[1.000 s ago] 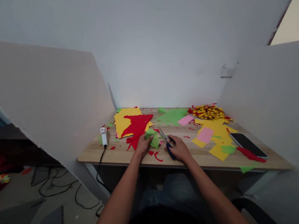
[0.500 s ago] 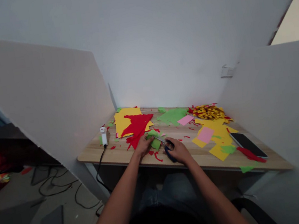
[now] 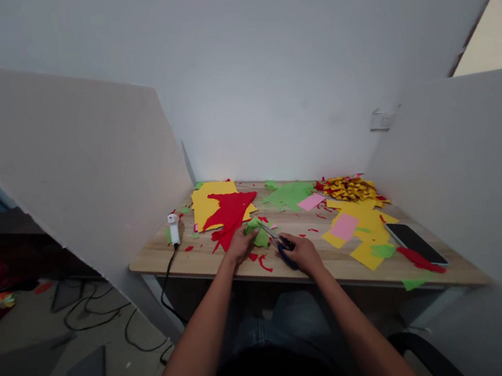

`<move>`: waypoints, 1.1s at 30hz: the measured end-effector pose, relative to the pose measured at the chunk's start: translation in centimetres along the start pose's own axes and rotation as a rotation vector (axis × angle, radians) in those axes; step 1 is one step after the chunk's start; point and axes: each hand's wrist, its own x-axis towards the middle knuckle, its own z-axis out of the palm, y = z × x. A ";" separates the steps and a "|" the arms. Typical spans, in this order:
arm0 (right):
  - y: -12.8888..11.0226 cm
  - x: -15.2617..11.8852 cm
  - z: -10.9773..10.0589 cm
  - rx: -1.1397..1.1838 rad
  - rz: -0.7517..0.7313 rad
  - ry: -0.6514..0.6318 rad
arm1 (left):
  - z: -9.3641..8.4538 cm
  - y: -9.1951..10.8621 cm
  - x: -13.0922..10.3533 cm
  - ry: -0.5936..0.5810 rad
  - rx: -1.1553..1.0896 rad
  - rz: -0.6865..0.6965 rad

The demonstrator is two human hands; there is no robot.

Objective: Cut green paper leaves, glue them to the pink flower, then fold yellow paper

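Note:
My left hand (image 3: 239, 245) pinches a small piece of green felt-like sheet (image 3: 259, 237) above the near part of the table. In my right hand (image 3: 302, 252) are scissors with dark blue handles (image 3: 285, 254), my fingers closed round the handles. The blades point up and left and lie against the green piece; whether they are parted is too small to tell. Just beyond my left hand, a large red sheet (image 3: 230, 211) with ragged edges overlaps yellow sheets (image 3: 205, 206). Narrow red scraps (image 3: 265, 265) lie on the wood close below the green piece.
A white hot glue gun-like device (image 3: 174, 229) stands at the left with a black cable. At the back lie a green sheet (image 3: 290, 196) and a heap of yellow looped strips (image 3: 350, 189). A phone (image 3: 416, 244) rests at the right edge. Partitions flank the wooden table (image 3: 315, 272).
The scissors have turned slightly, their blades now pointing more steeply upward across the green piece. My right hand has shifted a little. My left hand keeps its hold.

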 end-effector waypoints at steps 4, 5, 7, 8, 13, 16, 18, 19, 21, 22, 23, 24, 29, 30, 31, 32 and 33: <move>-0.2 0.0 0.0 -0.062 0.049 0.053 | 0.0 0.0 -0.1 0.010 0.007 -0.001; -0.3 0.1 0.1 -0.070 0.054 0.070 | 0.0 0.1 -0.1 0.011 0.010 -0.003; -0.4 0.2 0.2 -0.079 0.044 0.100 | 0.0 0.1 -0.1 0.016 0.016 0.000; -0.5 0.2 0.3 -0.080 0.030 0.110 | 0.0 0.1 -0.1 0.018 0.020 0.004; -0.3 0.1 0.7 -0.066 -0.079 0.060 | -0.3 -0.1 0.3 0.028 0.047 0.023; -0.1 0.1 0.8 -0.047 -0.116 0.027 | -0.6 -0.3 0.5 0.025 0.069 0.014; 0.0 0.1 0.8 -0.037 -0.123 0.019 | -0.7 -0.4 0.5 0.023 0.078 0.012; 0.0 0.1 0.7 -0.033 -0.124 0.018 | -0.7 -0.4 0.6 0.025 0.079 0.017; 0.0 0.1 0.7 -0.028 -0.123 0.019 | -0.7 -0.4 0.5 0.035 0.077 0.033; 0.0 0.1 0.7 -0.027 -0.122 0.020 | -0.7 -0.4 0.5 0.040 0.075 0.042; 0.0 0.1 0.7 -0.026 -0.122 0.020 | -0.7 -0.4 0.5 0.044 0.071 0.049; 0.0 0.1 0.7 -0.026 -0.121 0.019 | -0.6 -0.4 0.5 0.046 0.068 0.054; 0.0 0.0 0.6 -0.026 -0.118 -0.006 | -0.6 -0.3 0.5 0.056 0.068 0.064; -0.1 0.0 0.5 -0.025 -0.117 -0.013 | -0.6 -0.3 0.5 0.060 0.070 0.068; -0.1 0.0 0.5 -0.024 -0.116 -0.019 | -0.6 -0.2 0.5 0.061 0.072 0.073; -0.2 0.0 0.4 -0.023 -0.114 -0.023 | -0.6 -0.2 0.5 0.061 0.074 0.079; -0.2 -0.1 0.3 -0.023 -0.111 -0.026 | -0.6 -0.1 0.5 0.057 0.075 0.085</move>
